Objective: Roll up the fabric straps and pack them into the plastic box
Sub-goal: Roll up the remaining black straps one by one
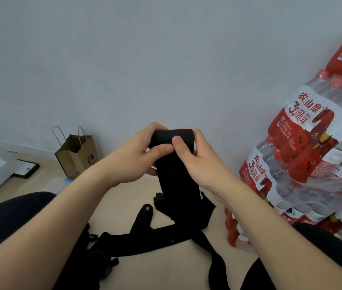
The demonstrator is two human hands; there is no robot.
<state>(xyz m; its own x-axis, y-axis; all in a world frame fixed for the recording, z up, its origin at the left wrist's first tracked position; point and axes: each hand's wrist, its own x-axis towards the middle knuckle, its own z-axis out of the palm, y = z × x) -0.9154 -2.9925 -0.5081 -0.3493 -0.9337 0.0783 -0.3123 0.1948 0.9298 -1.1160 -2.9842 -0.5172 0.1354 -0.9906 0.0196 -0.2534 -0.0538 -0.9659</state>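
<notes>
Between the two hands, up off the floor (166, 268), is a long black strap (176, 176). Its top end is wound into a small roll (173, 136). The rest of it hangs straight down, and its bottom end lies on the floor.

The left hand (136, 158) holds the left side of the roll. Its fingers curl round behind, and its thumb presses on the front. The right hand (199, 162) holds the right side the same way, with its thumb on the front too. The two thumbs touch each other in the middle of the roll.

Under the hands, the other straps (149, 235) lie on the floor in a loose, crossed pile. None of them is rolled. One has a round hole near its tip. The pile lies between the person's knees, which are in dark cloth at the bottom left and bottom right.

Over by the left arm is the plastic box (55, 185). It is clear with a bit of blue, and the arm hides part of it. I cannot tell what is in it.

Behind the box, a brown paper bag (78, 158) with two handles stands against the wall (145, 59). A flat thing with a black frame (27, 167) lies on the floor left of the bag.

Along the right side, packs of water bottles (312, 153) with red caps and red labels are stacked up high.
</notes>
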